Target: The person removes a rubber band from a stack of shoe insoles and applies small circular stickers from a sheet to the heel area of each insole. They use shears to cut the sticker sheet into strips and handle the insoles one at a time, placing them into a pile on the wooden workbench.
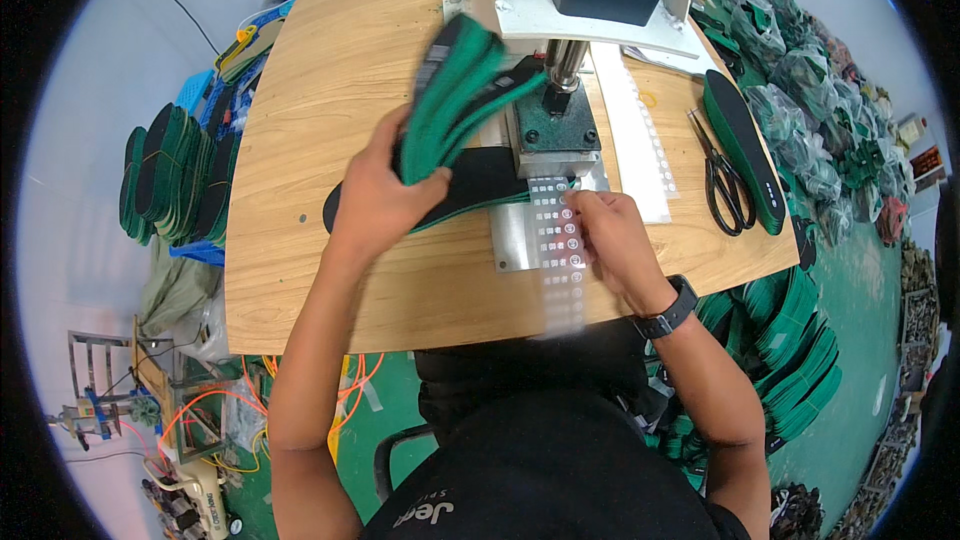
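My left hand (385, 185) is closed around a fanned bundle of green-and-black insoles (455, 100), tilted up and slightly blurred. Below that bundle a black insole with a green edge (470, 180) lies across the table, its right end beneath the block of a press (557, 130). My right hand (612, 235) pinches the edge of a clear strip of small white printed labels (560, 250). The strip runs from just in front of the press block over a metal plate (512, 240) and hangs toward the table's front edge.
Right of the press lie a long white label sheet (635, 140), black-handled scissors (728, 185) and another insole (745, 150). Bundled insoles (175, 170) stand left of the wooden table (310, 120). Bagged goods (800, 110) and stacked green insoles (790, 350) sit on the right.
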The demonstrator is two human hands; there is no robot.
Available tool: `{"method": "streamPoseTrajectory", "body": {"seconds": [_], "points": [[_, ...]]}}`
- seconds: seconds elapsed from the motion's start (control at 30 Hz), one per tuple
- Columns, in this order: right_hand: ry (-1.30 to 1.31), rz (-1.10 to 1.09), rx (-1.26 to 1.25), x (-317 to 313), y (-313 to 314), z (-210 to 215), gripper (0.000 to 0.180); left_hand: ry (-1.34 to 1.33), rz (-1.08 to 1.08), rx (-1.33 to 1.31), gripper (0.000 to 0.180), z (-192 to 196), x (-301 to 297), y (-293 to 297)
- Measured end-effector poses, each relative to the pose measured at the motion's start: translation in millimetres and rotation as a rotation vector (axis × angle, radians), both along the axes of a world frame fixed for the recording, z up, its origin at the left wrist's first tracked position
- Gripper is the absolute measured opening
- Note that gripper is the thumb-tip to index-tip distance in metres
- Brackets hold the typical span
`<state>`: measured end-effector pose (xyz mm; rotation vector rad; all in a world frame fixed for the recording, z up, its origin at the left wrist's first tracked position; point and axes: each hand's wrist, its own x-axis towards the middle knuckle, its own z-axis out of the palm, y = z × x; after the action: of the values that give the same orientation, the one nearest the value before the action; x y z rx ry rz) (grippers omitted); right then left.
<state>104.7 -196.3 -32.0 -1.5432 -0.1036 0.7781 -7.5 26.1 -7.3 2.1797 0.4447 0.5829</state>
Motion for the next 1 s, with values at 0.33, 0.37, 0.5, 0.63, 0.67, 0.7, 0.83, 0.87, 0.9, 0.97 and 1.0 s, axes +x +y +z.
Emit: {"method": "streamPoseTrajectory", "body": {"seconds": [0.33, 0.37, 0.5, 0.63, 0.67, 0.7, 0.83, 0.87, 0.9, 0.97, 1.0], "points": [[0.056, -0.042, 0.138, -0.1, -26.3, -8.0, 0.018, 0.364, -0.207, 0.372, 0.092, 13.2, 16.2, -3.8], [0.073, -0.037, 0.161, 1.9, -27.9, -13.0, 0.018, 0.313, -0.2, 0.316, 0.087, 11.5, 15.0, -2.8], [0.072, -0.015, 0.134, 0.2, -24.0, -6.1, 0.019, 0.102, -0.142, 0.056, 0.071, 6.8, 9.2, 8.4], [0.015, 0.074, 0.073, 9.4, -7.4, -1.5, 0.021, -0.09, -0.107, -0.205, 0.057, 6.6, 3.8, 11.3], [0.006, 0.104, 0.045, 9.6, -3.8, -0.8, 0.022, -0.124, -0.11, -0.253, 0.055, 7.5, 2.7, 12.7], [0.006, 0.07, 0.0, 5.7, 2.9, 1.4, 0.024, -0.101, -0.092, -0.244, 0.045, 7.2, 1.9, 14.8], [0.001, 0.108, -0.055, 6.2, 4.8, 4.5, 0.026, -0.128, -0.059, -0.264, 0.037, 2.9, -1.2, 19.2], [-0.008, 0.111, -0.054, 6.1, 5.7, 4.3, 0.026, -0.13, -0.052, -0.257, 0.036, 2.1, -1.4, 20.3], [-0.015, 0.109, -0.054, 5.5, 5.2, 4.1, 0.027, -0.131, -0.05, -0.252, 0.035, 1.1, -1.5, 20.2], [-0.021, 0.106, -0.062, 6.1, 5.0, 1.0, 0.027, -0.13, -0.053, -0.23, 0.036, 3.0, -3.7, 19.5], [-0.025, 0.104, -0.065, 7.5, 5.2, 0.9, 0.027, -0.132, -0.055, -0.217, 0.037, 4.5, -3.0, 19.5]]}}
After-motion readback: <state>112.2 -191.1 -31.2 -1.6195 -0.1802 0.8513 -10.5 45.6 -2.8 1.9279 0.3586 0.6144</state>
